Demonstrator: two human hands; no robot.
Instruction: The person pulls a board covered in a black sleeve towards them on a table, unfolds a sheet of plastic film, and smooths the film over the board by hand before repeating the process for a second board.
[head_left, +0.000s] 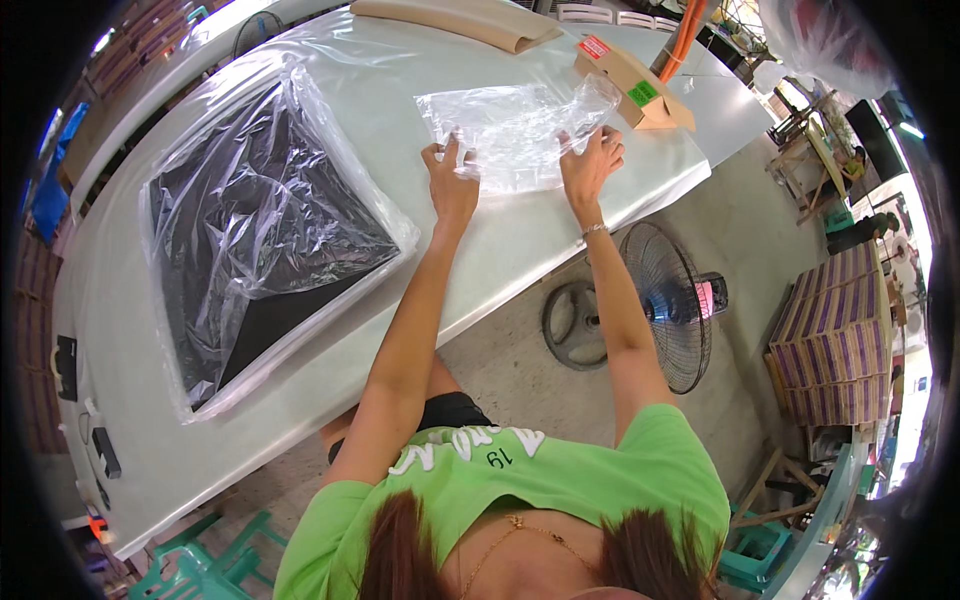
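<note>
A crinkled clear plastic bag [510,135] lies on the white-covered table [440,290] in front of me. My left hand [453,185] pinches its near left edge with curled fingers. At the bag's right end, my right hand [590,170] has its thumb and fingers closed on the film, which bunches up beyond the hand. To my left lies a large black flat rectangular thing [270,230] inside clear plastic wrap. A brown cardboard box [640,95] with red and green labels stands just beyond my right hand.
A roll of brown sheet [460,20] rests at the table's far side. Beyond the near right table edge stands a black pedestal fan [665,305] on the floor. Green plastic chairs [205,565] are at lower left, and striped stacked bundles [835,340] stand at right.
</note>
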